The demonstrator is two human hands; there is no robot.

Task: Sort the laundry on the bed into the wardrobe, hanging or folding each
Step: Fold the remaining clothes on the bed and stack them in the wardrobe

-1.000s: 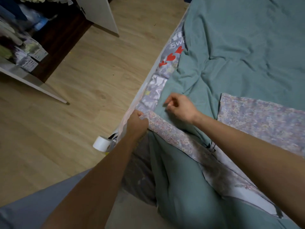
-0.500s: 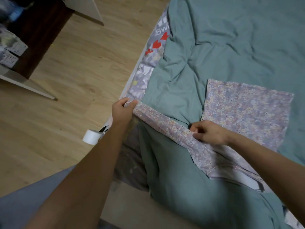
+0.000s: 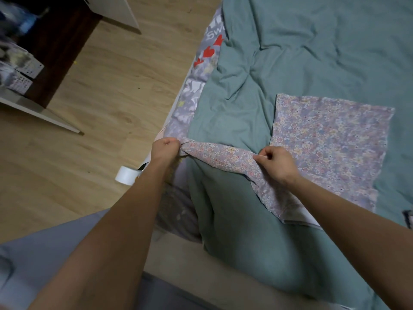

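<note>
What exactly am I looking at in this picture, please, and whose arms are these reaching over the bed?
No machine here: a person wears a camera on the head, so you look down along their own two bare arms. The left hand and the right hand each pinch a strip of a floral-print garment, stretching it between them; the rest of it lies flat on the green duvet. Under the duvet a grey patterned sheet with red hearts shows along the bed's edge. On the wooden floor beside the bed lies a white roll of tape. At upper left is an open wardrobe.
</note>
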